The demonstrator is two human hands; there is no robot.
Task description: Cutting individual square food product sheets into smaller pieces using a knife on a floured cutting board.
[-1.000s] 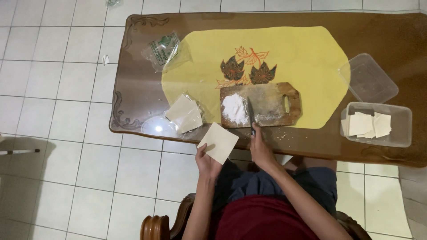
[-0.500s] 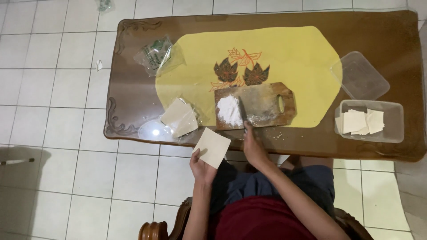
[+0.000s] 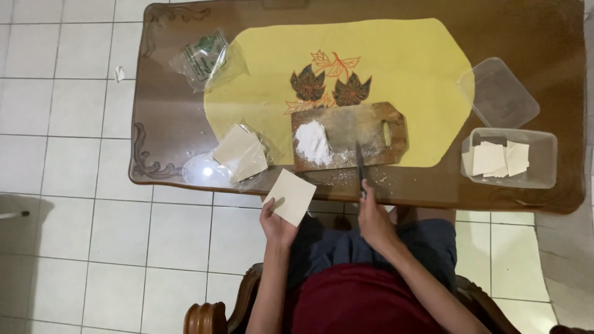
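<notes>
While my left hand [image 3: 276, 224] pinches a square dough sheet [image 3: 289, 196] at lower centre of the frame, my right hand [image 3: 375, 219] grips a knife [image 3: 360, 167], its blade lying on the cutting board [image 3: 349, 135] beside the flour [image 3: 312, 143].

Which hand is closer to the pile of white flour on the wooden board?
Right. The right hand holds a knife just below the board, beside the flour. The left hand, holding a square sheet, sits lower left.

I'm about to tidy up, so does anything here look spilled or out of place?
Yes: white flour and crumbs are scattered off the wooden cutting board onto the table edge, and a small white scrap lies on the floor tiles.
</notes>
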